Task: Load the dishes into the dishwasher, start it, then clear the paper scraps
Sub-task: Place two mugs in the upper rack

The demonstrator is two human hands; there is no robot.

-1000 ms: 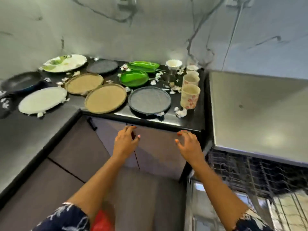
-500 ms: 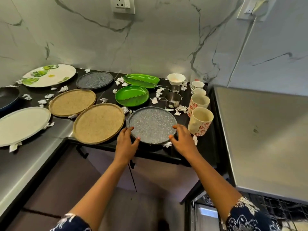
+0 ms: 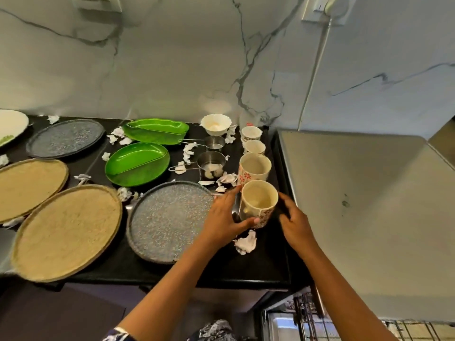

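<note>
On the black counter (image 3: pixel 246 271), beside the pulled-out dishwasher rack (image 3: pixel 305 316), we were in the loading step: our left hand (image 3: pixel 221 217) wrapped the nearest floral mug (image 3: pixel 258 203), our right hand (image 3: pixel 295 222) hovered loosely curled beside it, gripping nothing, and the next move, we judged, required a level lift toward the rack.

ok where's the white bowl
Head view: the white bowl sits at the counter's back, between the green tray and the row of cups.
</note>
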